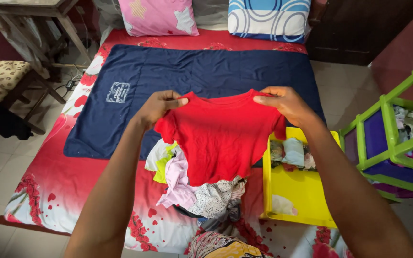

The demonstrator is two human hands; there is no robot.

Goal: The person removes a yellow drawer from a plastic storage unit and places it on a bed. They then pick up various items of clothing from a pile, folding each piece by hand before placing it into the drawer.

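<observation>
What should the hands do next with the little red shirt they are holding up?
Probably lower the red shirt flat onto the navy blanket. The left hand and right hand each pinch a shoulder, so it hangs spread out in the air above the pile of clothes. The blanket behind it offers a bare, smooth patch, which looks like the easiest place to lay it.
</observation>
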